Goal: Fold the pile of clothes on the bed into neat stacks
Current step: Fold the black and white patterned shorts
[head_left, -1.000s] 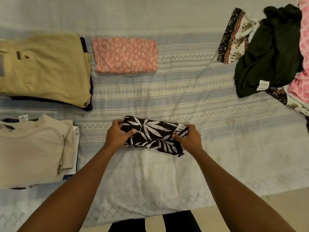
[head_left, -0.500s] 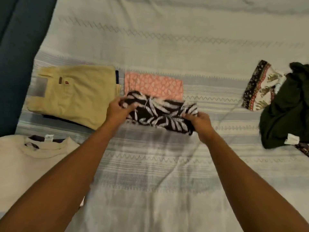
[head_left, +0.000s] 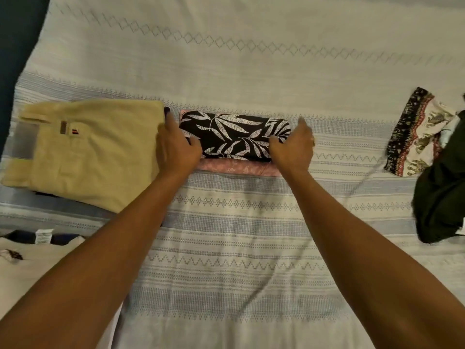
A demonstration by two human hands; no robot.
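We log: leaf-print garment (head_left: 234,137) now atop the pink garment (head_left: 239,169), frame centre; left hand (head_left: 176,147) and right hand (head_left: 293,149) still grip its ends.

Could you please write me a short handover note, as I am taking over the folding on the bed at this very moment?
Hands: the left hand and the right hand each hold one end of the folded black cloth with white leaf print, thumbs on top.
Where: it sits on the folded pink patterned cloth, right beside the folded tan trousers; a cream shirt stack lies nearer, on the left.
Done: three stacks started on the white striped bedspread.
Left: release, then fold the dark green garment and the elephant-print cloth with a black border at the right edge.
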